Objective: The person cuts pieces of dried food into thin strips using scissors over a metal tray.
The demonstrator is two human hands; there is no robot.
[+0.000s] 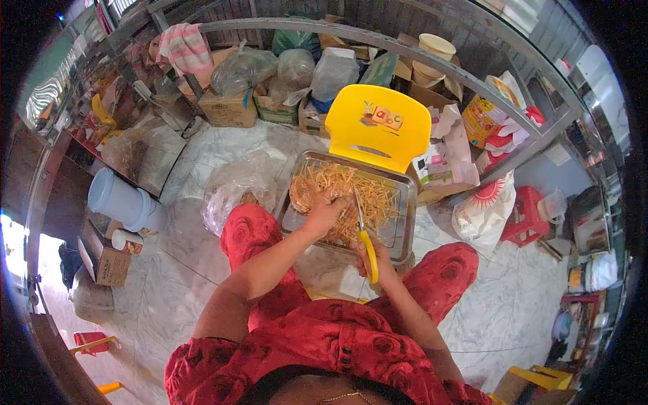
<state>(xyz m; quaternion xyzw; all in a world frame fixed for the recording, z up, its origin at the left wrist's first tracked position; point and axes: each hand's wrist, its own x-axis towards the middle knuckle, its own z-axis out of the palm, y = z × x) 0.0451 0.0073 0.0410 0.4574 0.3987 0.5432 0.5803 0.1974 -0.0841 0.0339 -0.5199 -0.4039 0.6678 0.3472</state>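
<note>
My right hand (380, 262) grips a pair of scissors with yellow handles (369, 253), its metal blades pointing up and away over a metal tray (407, 223). In the tray lie many thin golden-brown strips (381, 202), whose exact kind I cannot make out. My left hand (326, 214) is closed on a flattish clump of the brown strips (343, 212), close to the left of the blades. Another matted brown mass (305, 187) rests at the tray's left end. Whether the blades touch the clump is unclear.
Behind the tray stands a yellow chair back (378, 121). A clear plastic bag (236, 185) lies left of the tray, beside my knee. An open cardboard box (449, 152), a white sack (484, 212) and a red crate (523, 216) stand right. Pale buckets (125, 202) lie left.
</note>
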